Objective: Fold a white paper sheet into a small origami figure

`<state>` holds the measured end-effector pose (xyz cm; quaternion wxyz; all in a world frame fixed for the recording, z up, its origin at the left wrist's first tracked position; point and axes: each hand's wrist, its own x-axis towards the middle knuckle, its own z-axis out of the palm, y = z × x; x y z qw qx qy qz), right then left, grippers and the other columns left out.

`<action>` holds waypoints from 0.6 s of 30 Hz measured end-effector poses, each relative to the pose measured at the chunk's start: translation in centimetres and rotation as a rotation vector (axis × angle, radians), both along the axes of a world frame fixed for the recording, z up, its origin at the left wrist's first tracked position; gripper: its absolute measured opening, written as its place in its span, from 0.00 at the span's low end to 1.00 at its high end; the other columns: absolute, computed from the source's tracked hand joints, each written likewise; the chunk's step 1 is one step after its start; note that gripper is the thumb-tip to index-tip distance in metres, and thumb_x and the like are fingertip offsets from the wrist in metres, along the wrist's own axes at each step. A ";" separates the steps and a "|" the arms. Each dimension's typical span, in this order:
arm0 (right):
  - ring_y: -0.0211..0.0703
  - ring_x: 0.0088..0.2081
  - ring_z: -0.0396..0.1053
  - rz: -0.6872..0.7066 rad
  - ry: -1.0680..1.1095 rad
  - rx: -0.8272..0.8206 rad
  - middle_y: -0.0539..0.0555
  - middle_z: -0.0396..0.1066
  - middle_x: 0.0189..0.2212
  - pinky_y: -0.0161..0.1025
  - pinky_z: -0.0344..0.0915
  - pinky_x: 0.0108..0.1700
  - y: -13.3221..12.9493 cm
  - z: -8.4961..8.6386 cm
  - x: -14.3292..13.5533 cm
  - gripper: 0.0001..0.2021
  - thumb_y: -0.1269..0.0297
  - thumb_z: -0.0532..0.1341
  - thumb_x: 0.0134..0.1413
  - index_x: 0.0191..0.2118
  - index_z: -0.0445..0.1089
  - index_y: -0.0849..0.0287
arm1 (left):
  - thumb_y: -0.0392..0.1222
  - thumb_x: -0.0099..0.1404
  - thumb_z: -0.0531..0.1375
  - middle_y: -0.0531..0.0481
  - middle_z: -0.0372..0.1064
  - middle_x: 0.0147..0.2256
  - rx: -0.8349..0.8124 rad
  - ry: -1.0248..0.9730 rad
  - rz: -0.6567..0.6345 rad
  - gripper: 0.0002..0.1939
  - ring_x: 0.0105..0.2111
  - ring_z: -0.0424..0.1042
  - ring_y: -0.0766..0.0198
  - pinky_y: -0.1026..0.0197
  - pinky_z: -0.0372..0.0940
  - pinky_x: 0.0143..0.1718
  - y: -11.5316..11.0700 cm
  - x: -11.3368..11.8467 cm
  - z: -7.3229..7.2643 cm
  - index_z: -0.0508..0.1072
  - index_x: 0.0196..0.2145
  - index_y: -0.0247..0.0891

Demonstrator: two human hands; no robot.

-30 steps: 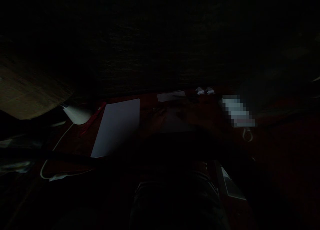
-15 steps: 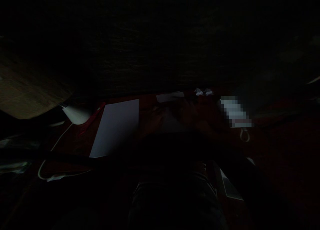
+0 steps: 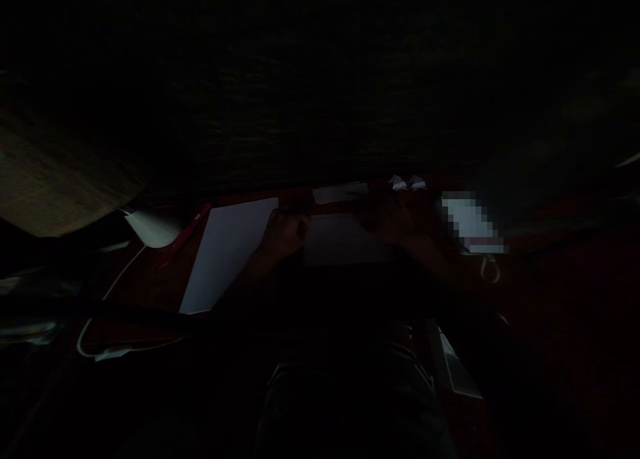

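Paper sheet (image 3: 333, 242) lies flat between left hand (image 3: 287, 232) and right hand (image 3: 389, 220). Left hand's fingers are partly curled; right hand's opening, and either hand's hold, cannot be determined.

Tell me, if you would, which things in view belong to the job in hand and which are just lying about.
Likely in use:
grey sheet
left hand, by its left side
right hand, by its right side; too dark to tell what either grips

Probably just lying about:
large white sheet
small pale sheet, farther back
two small white pieces
long red object
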<state>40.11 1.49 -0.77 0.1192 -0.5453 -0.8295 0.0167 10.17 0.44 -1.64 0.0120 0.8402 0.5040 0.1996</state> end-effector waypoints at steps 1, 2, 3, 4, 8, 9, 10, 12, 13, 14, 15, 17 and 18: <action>0.74 0.62 0.70 -0.012 0.007 0.001 0.63 0.80 0.56 0.69 0.64 0.66 0.0 -0.1 0.0 0.11 0.64 0.63 0.65 0.44 0.84 0.55 | 0.34 0.68 0.61 0.44 0.84 0.42 0.003 0.000 0.007 0.10 0.48 0.79 0.43 0.35 0.68 0.57 0.0 -0.2 0.0 0.83 0.40 0.44; 0.74 0.62 0.70 -0.021 0.015 0.003 0.63 0.80 0.56 0.69 0.64 0.66 0.0 -0.1 -0.1 0.10 0.65 0.63 0.65 0.44 0.84 0.55 | 0.33 0.67 0.62 0.45 0.84 0.42 0.007 0.007 0.015 0.10 0.48 0.79 0.44 0.36 0.68 0.56 0.1 -0.3 -0.1 0.83 0.40 0.44; 0.74 0.63 0.70 -0.023 0.023 0.007 0.63 0.80 0.56 0.69 0.64 0.67 0.0 -0.2 -0.1 0.10 0.65 0.64 0.64 0.44 0.84 0.55 | 0.33 0.67 0.62 0.45 0.84 0.41 0.011 0.017 0.023 0.10 0.48 0.79 0.44 0.36 0.68 0.56 0.1 -0.4 -0.1 0.83 0.40 0.44; 0.74 0.63 0.70 -0.023 0.030 0.011 0.62 0.80 0.56 0.69 0.64 0.67 0.0 -0.3 -0.2 0.09 0.65 0.65 0.63 0.43 0.84 0.54 | 0.34 0.67 0.63 0.45 0.84 0.41 0.015 0.028 0.031 0.09 0.48 0.79 0.44 0.36 0.68 0.56 0.0 -0.4 -0.1 0.83 0.40 0.44; 0.73 0.63 0.71 0.013 0.044 0.001 0.62 0.81 0.55 0.68 0.63 0.68 -0.1 -0.3 -0.2 0.07 0.64 0.66 0.63 0.42 0.84 0.54 | 0.37 0.70 0.63 0.43 0.84 0.42 0.020 0.032 0.034 0.06 0.50 0.78 0.42 0.34 0.66 0.58 -0.1 0.1 -0.1 0.82 0.39 0.43; 0.73 0.63 0.70 0.019 0.057 -0.011 0.62 0.81 0.55 0.68 0.63 0.68 -0.2 -0.2 -0.2 0.07 0.62 0.67 0.63 0.42 0.84 0.54 | 0.39 0.71 0.63 0.43 0.83 0.42 0.014 0.021 0.025 0.05 0.50 0.78 0.42 0.33 0.65 0.58 -0.2 0.2 -0.1 0.81 0.39 0.43; 0.74 0.63 0.70 0.015 0.077 -0.020 0.62 0.81 0.54 0.68 0.62 0.69 -0.3 -0.1 -0.2 0.07 0.61 0.67 0.63 0.41 0.84 0.54 | 0.40 0.71 0.63 0.43 0.83 0.43 0.005 0.009 0.016 0.05 0.51 0.77 0.41 0.33 0.64 0.59 -0.2 0.4 -0.1 0.80 0.38 0.43; 0.74 0.64 0.70 -0.004 0.130 -0.028 0.63 0.81 0.55 0.68 0.61 0.70 -0.4 -0.1 -0.3 0.08 0.59 0.69 0.62 0.41 0.84 0.55 | 0.43 0.71 0.64 0.43 0.82 0.44 -0.007 -0.001 0.002 0.04 0.52 0.77 0.41 0.34 0.64 0.59 -0.3 0.7 -0.1 0.79 0.37 0.43; 0.75 0.64 0.70 -0.011 0.152 -0.028 0.64 0.80 0.55 0.68 0.61 0.70 -0.4 0.0 -0.4 0.08 0.58 0.70 0.62 0.41 0.85 0.55 | 0.44 0.71 0.65 0.42 0.82 0.44 -0.008 0.005 -0.002 0.04 0.52 0.76 0.41 0.34 0.64 0.59 -0.4 0.8 -0.1 0.78 0.38 0.42; 0.75 0.64 0.70 -0.013 0.162 -0.027 0.65 0.80 0.55 0.69 0.61 0.70 -0.4 0.0 -0.5 0.08 0.58 0.71 0.61 0.41 0.85 0.55 | 0.44 0.71 0.65 0.42 0.82 0.45 -0.006 0.016 -0.006 0.04 0.52 0.76 0.42 0.35 0.64 0.59 -0.4 0.9 -0.1 0.78 0.39 0.42; 0.76 0.63 0.71 -0.012 0.160 -0.026 0.65 0.80 0.55 0.70 0.61 0.70 -0.4 -0.1 -0.6 0.08 0.58 0.71 0.61 0.40 0.85 0.55 | 0.44 0.70 0.66 0.42 0.81 0.46 -0.006 0.028 -0.012 0.04 0.53 0.76 0.42 0.35 0.64 0.59 -0.4 1.0 -0.1 0.78 0.40 0.42; 0.77 0.63 0.71 -0.013 0.145 -0.027 0.64 0.81 0.54 0.71 0.63 0.68 -0.3 -0.2 -0.6 0.09 0.56 0.73 0.60 0.40 0.85 0.54 | 0.43 0.70 0.66 0.42 0.79 0.49 -0.016 0.038 -0.024 0.06 0.54 0.75 0.42 0.35 0.64 0.60 -0.4 1.2 -0.3 0.78 0.43 0.41; 0.76 0.63 0.71 -0.020 0.142 -0.027 0.64 0.81 0.54 0.71 0.64 0.68 -0.2 -0.3 -0.6 0.09 0.55 0.73 0.59 0.40 0.86 0.53 | 0.43 0.71 0.66 0.41 0.79 0.50 -0.024 0.036 -0.028 0.07 0.55 0.74 0.41 0.35 0.63 0.61 -0.3 1.2 -0.3 0.78 0.44 0.41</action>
